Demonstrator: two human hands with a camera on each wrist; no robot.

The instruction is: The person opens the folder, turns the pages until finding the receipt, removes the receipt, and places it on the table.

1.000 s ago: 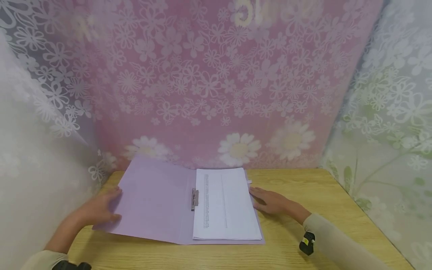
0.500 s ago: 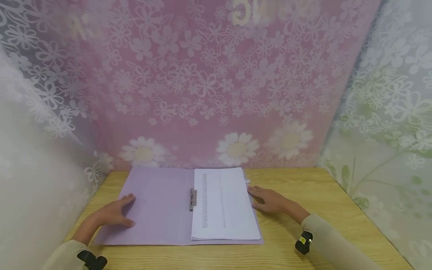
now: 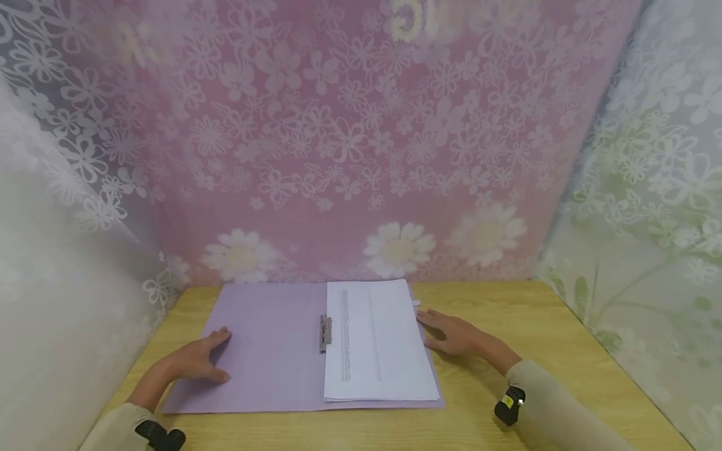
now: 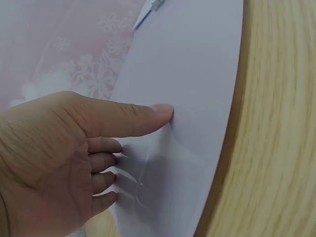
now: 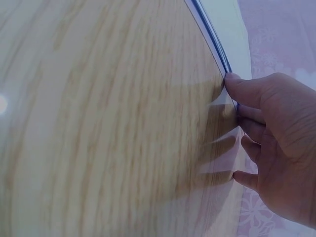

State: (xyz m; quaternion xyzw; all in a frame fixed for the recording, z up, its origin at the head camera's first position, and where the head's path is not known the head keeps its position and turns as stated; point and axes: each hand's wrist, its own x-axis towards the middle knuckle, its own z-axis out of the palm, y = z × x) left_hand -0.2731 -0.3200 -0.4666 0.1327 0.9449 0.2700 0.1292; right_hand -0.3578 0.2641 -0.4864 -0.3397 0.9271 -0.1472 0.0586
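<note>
A lilac file folder point(image 3: 271, 351) lies spread flat on the table, its bare cover to the left. White printed sheets point(image 3: 389, 344) are stacked on its right half, beside a metal clip point(image 3: 325, 333) near the spine. My left hand point(image 3: 194, 362) rests on the cover's left side with thumb and fingers spread; in the left wrist view the thumb point(image 4: 160, 112) touches the lilac surface. At the right edge is my right hand point(image 3: 459, 336), fingers extended. In the right wrist view its thumb point(image 5: 239, 89) touches the edge of the folder and sheets.
The wooden table point(image 3: 496, 388) extends around the folder. Behind it rises a pink flowered backdrop point(image 3: 338, 156), close to the folder's far edge. Pale flowered curtains point(image 3: 654, 188) flank the table. A small white tab point(image 3: 416, 303) sticks out at the folder's right edge.
The folder's left cover has come down from a raised slant to flat on the table. My left hand moved right and inward onto it. The right hand stayed at the right edge.
</note>
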